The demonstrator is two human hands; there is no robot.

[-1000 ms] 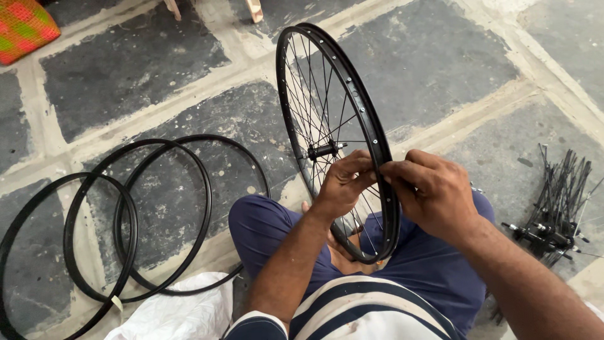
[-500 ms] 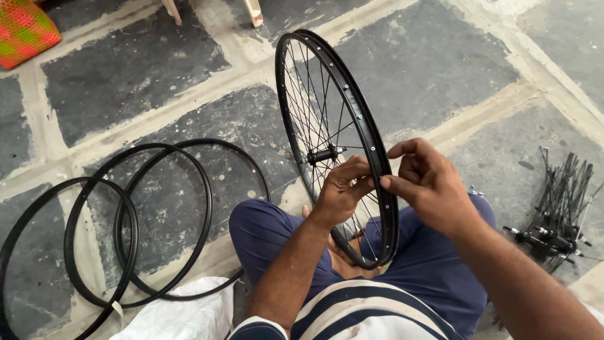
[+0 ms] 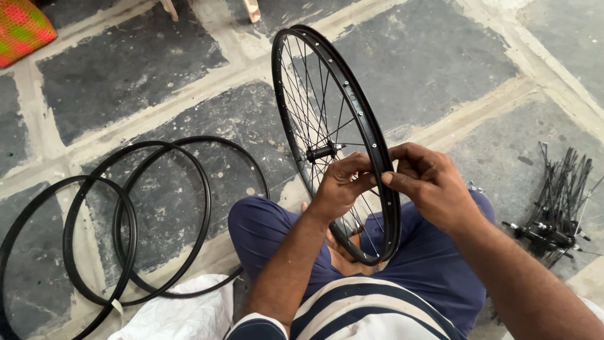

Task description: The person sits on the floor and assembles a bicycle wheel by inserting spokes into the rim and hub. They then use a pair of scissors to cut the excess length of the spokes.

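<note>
A black bicycle wheel [image 3: 352, 107] stands upright between the knees of the seated person, its lower edge resting at the lap and its upper edge far from the body. Thin spokes [image 3: 308, 107] run from the rim to the hub [image 3: 322, 152] in the middle. The left hand [image 3: 340, 186] is on the spoke side of the rim, with its fingers closed narrowly around a spoke close to the rim. The right hand [image 3: 428, 182] is on the outer side of the rim, its fingertips pinched together against the rim; what small part it holds, I cannot tell. The two hands almost meet across the rim.

The person wears dark blue trousers [image 3: 264, 233] and a striped shirt [image 3: 352, 311]. On the stone floor [image 3: 126, 69] to the left lie three bare black rims [image 3: 160, 220], which overlap each other. A white cloth [image 3: 182, 311] lies just beside them, near the left knee. To the right, well apart from the wheel, lies a bundle of loose spokes [image 3: 560, 201] with hubs. An orange and green woven thing [image 3: 22, 31] is in the far left corner.
</note>
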